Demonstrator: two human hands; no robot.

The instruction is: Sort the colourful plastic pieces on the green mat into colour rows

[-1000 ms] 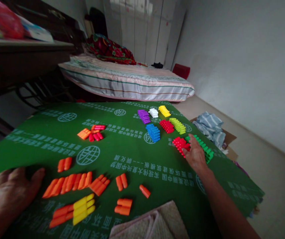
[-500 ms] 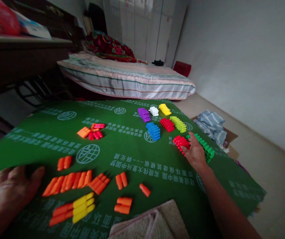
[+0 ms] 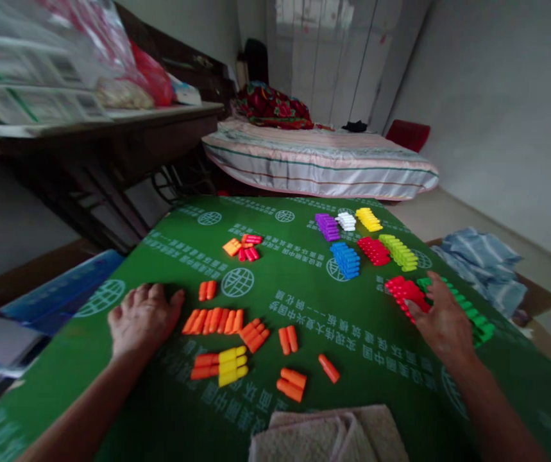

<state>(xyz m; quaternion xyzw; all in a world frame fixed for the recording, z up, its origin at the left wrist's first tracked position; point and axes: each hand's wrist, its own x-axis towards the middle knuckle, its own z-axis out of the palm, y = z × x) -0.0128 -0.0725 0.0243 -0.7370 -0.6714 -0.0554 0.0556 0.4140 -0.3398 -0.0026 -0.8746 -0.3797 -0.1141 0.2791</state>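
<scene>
My left hand lies flat on the green cloth, fingers spread, just left of a row of orange pegs. More orange pegs and three yellow ones are scattered near the front edge. My right hand rests between a red peg cluster and a long green peg row, fingertips touching the red cluster. Whether it grips anything is hidden. Farther back sit tidy stacks: purple, white, yellow, blue, red and lime.
A small orange and red peg pile lies mid-left on the cloth. A folded towel sits at the front edge. A dark desk stands to the left, a bed behind, and striped fabric lies on the floor at right.
The view swung left, showing more of the desk and floor. My left hand slid nearer the orange row. My right hand stays at the red cluster.
</scene>
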